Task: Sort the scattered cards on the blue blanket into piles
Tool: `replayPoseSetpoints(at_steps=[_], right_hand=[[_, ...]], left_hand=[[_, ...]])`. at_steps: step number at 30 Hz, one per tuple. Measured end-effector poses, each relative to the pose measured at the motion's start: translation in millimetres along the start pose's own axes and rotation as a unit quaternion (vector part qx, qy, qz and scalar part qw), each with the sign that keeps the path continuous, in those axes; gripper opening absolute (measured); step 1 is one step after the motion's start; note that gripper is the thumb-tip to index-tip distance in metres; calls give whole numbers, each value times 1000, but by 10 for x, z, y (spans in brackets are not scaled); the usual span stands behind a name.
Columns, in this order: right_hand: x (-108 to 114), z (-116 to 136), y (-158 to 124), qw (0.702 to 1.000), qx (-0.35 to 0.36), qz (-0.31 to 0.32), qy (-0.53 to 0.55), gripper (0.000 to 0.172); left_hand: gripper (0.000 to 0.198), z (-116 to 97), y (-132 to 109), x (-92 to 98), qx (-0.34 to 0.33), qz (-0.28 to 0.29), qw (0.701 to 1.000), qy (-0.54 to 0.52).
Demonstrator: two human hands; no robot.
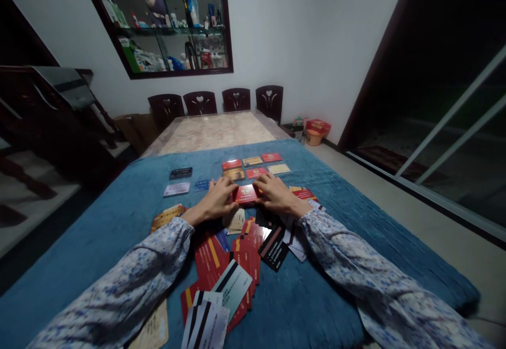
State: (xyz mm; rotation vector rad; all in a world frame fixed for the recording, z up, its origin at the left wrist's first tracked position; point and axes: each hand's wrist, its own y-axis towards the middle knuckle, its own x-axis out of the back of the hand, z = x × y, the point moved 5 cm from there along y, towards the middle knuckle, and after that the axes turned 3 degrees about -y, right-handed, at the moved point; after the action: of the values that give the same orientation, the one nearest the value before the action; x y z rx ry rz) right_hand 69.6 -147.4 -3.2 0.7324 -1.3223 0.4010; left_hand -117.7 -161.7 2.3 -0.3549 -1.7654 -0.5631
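Note:
Between my two hands is a red card (245,193), gripped at its left end by my left hand (216,199) and at its right end by my right hand (275,193). Fingers of both hands are bent against its edges. Beyond it lie rows of cards, among them a red card (256,173) and a cream card (279,168). Nearer to me spreads a loose heap of red cards (213,257), with a black striped card (273,249) and a pale green card (233,286) on it. My wrists hide some cards.
A blue cloth (118,243) covers the near part of the table; its bare marble-patterned top (225,127) shows beyond. Dark chairs (200,102) stand at the far end. Left of my hands lie a black card stack (181,173) and gold cards (168,217).

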Motion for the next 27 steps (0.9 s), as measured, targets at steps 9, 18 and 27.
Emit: replayPoseSetpoints(at_steps=[9,18,27], right_hand=[[54,-346,-2,1000,0,3,-4,34],[126,-782,12,1000,18,5,12,42],[170,-1164,121,1000,6,16,16,30]], left_hand=[[28,-143,336,2,-18,13,1000,17],[27,-335,730,53,-11,54,997,58],[29,-347,1159,-8,-13,67,995,73]])
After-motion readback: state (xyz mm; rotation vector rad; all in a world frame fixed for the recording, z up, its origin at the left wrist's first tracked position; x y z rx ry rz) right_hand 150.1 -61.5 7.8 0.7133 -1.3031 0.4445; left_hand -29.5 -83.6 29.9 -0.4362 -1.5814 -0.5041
